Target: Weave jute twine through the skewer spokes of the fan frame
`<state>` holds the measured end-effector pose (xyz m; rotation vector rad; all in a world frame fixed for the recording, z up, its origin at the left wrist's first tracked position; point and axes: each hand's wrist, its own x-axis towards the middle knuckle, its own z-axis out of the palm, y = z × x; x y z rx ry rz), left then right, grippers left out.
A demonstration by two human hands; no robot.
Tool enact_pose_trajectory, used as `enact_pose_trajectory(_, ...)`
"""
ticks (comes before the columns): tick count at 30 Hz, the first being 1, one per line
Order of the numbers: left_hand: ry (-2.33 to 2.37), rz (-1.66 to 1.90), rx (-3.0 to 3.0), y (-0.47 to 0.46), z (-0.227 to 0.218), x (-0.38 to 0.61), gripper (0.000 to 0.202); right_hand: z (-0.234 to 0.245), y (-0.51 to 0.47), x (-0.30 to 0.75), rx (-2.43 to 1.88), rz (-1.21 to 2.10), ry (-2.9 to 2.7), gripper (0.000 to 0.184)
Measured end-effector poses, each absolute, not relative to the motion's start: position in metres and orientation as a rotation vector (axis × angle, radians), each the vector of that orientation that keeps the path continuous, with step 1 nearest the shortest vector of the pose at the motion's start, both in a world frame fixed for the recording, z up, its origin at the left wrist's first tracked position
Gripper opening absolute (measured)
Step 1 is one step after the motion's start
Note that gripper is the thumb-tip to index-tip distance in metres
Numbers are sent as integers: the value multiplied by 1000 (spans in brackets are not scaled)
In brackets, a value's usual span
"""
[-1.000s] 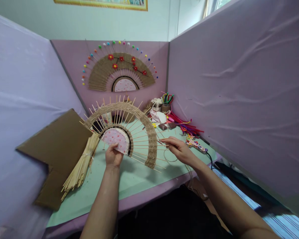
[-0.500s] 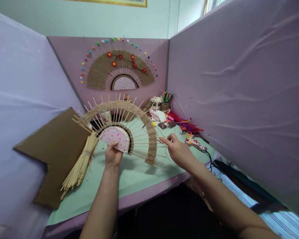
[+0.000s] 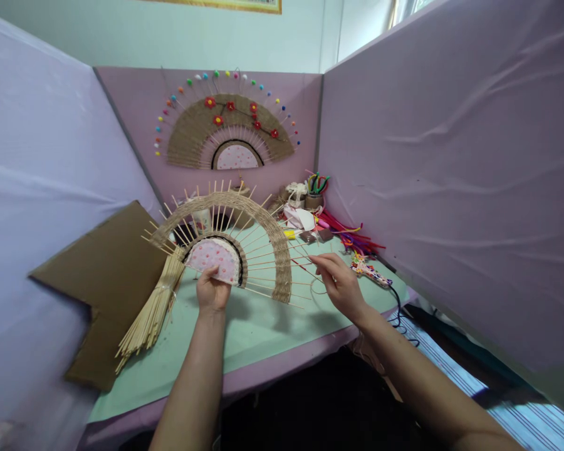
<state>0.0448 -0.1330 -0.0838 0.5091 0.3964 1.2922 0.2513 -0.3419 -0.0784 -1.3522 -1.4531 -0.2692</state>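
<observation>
My left hand (image 3: pixel 213 291) is closed on the lower edge of a half-round fan frame, thumb on its pink dotted centre (image 3: pixel 215 257). Thin wooden sticks fan out from that centre, and a band of woven twine (image 3: pixel 282 263) runs across them in an arc. The fan is held tilted above the table. To the right of the band, my right hand (image 3: pixel 341 285) has thumb and forefinger pinched on a thin strand of twine that runs toward the fan's edge. A loose loop of the strand hangs below the fingers.
A finished fan (image 3: pixel 230 125) with red flowers hangs on the back panel. Left are a bundle of sticks (image 3: pixel 153 307) and brown cardboard (image 3: pixel 108 282). At right lie a patterned glue gun (image 3: pixel 371 272) with cord and red pipe cleaners (image 3: pixel 352 237). Purple partitions enclose the table.
My right hand has drawn slightly away from the fan's edge, and its forefinger has gone from pointing out to pinching the twine. My left hand keeps its hold on the fan.
</observation>
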Motion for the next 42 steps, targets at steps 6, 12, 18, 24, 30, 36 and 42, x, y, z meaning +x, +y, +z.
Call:
enact_pose_trajectory(6,401,1292,478,-134,-83,45,57,-87,-334,249,-1265,21,-1164,24)
enact_pose_trajectory(12,371,1267,462,-134,-84,44,54,-89,-332,248,-1268,108,-1125,14)
enact_pose_trajectory(18,373,1283,447,-134,-84,46,58,-88,-332,245,-1274,306,-1094,18)
enact_pose_trajectory(24,371,1260,416,-138,-84,50,57,-91,-331,237,-1330,608,-1027,25)
enact_pose_trajectory(30,384,1251,429,-139,-83,51,58,-92,-328,238,-1294,507,-1204,22)
enact_pose_trajectory(36,372,1279,467,-135,-85,50,59,-87,-334,244,-1359,485,-1286,25)
enact_pose_trajectory(42,375,1278,507,-136,-85,49,58,-83,-339,250,-1457,362,-1429,28)
